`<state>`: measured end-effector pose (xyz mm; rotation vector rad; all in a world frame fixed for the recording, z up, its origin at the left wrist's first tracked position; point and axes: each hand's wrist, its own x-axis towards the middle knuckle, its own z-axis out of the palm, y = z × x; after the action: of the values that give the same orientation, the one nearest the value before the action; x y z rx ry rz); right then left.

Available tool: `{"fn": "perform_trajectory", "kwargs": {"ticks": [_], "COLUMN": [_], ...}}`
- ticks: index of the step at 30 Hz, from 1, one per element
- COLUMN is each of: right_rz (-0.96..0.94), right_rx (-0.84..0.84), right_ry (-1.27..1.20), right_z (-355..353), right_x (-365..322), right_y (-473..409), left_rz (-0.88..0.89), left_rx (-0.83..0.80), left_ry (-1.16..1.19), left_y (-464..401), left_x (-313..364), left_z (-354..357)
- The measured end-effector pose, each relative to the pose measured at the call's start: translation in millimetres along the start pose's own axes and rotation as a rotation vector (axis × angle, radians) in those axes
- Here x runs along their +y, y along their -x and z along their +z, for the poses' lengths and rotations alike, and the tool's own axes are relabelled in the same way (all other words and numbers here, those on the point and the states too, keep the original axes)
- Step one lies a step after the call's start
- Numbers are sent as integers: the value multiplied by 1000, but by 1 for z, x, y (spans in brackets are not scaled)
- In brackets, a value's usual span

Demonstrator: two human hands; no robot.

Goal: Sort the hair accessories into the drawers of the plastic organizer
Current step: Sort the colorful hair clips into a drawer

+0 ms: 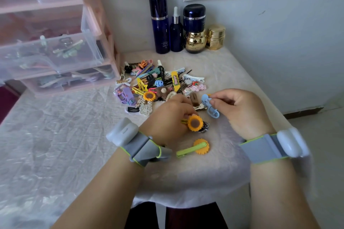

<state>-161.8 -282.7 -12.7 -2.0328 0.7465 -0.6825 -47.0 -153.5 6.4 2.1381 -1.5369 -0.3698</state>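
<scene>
Left grip [168, 115] pinches a sunflower clip [194, 123]; right grip [240, 111] pinches a blue clip [210, 106].

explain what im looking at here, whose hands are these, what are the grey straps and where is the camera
There is no machine here. One camera, worn on a person's head, looks down at their two bare hands. The grey straps on both wrists carry white plastic units; what those do I cannot tell. The left hand holds a sunflower clip. The right hand pinches a light blue clip. Another sunflower clip lies face down on the white cloth, near the person. Behind the hands is a pile of mixed hair clips. At the left stands the pink plastic organizer, one drawer pulled out. Dark blue bottles and gold jars stand by the wall.
</scene>
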Motion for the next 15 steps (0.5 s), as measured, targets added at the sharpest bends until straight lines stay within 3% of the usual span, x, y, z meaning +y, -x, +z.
{"fn": "perform_trajectory", "kwargs": {"ticks": [7, 12, 15], "right_rz": [-6, 14, 12], "right_rx": [83, 150, 172], "right_ry": [-42, -104, -151], "right_z": [1, -1, 0], "right_x": [-2, 1, -2], "right_y": [0, -2, -2], "left_rz": [-217, -434, -524], "left_rx": [215, 373, 361], "left_ry": [263, 710, 1017], "left_y": [0, -2, -2], "left_x": [-17, -22, -18], "left_z": [-8, -11, -14]}}
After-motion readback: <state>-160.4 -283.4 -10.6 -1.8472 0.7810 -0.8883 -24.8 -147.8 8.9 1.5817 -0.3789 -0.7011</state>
